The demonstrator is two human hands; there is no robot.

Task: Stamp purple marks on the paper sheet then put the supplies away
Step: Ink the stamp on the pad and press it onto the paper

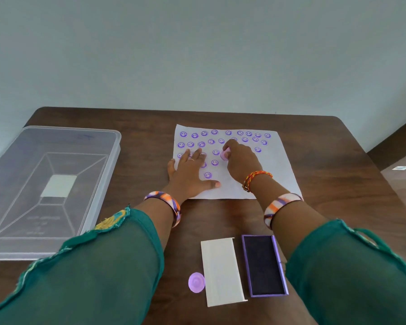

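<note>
A white paper sheet (274, 165) lies on the brown table, covered in its upper and left parts with several round purple smiley marks. My right hand (240, 163) grips a small pink-purple stamp (225, 154) and holds it down on the sheet near the middle. My left hand (189, 172) lies flat with fingers spread on the sheet's left side, covering some marks. Close to me sit the open purple ink pad (263, 266), its white lid (222, 270) beside it, and a round lilac stamp cap (196, 282).
A clear plastic storage box (52, 184) with its lid on stands at the table's left. The brown table (338, 195) ends at a pale wall behind; its right edge drops off toward the floor.
</note>
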